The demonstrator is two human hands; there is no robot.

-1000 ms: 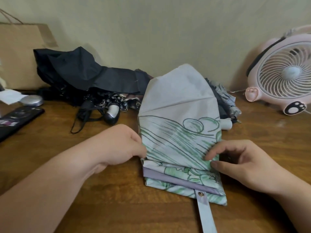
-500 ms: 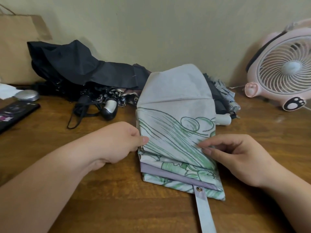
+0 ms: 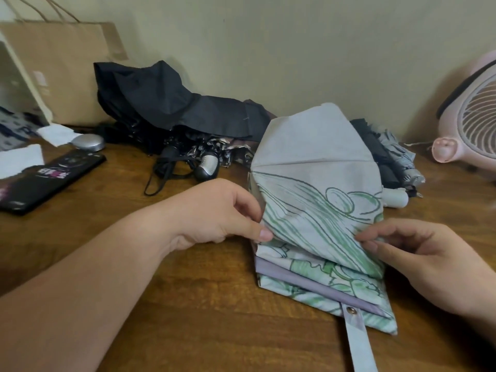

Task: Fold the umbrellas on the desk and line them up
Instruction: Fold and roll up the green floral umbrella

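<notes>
A pale grey umbrella with green line drawings (image 3: 314,183) lies on the wooden desk (image 3: 214,318), its canopy gathered into flat pleats, its snap strap (image 3: 358,342) trailing toward me. My left hand (image 3: 222,210) pinches the left edge of the top pleat. My right hand (image 3: 418,253) pinches the pleat's right edge with thumb and fingertips. A loose black umbrella (image 3: 171,103) is heaped at the back left. Behind the pale umbrella lies a grey patterned umbrella (image 3: 400,159), mostly hidden.
A brown paper bag (image 3: 64,68) leans on the wall at the back left. A black flat box (image 3: 45,178), a silver oval object (image 3: 87,142) and white papers sit on the left. A pink fan (image 3: 472,124) stands at the right.
Both hands have shifted along the top pleat's edges, and my left thumb now pinches the fabric. The camera has turned to the left, showing more of the paper bag.
</notes>
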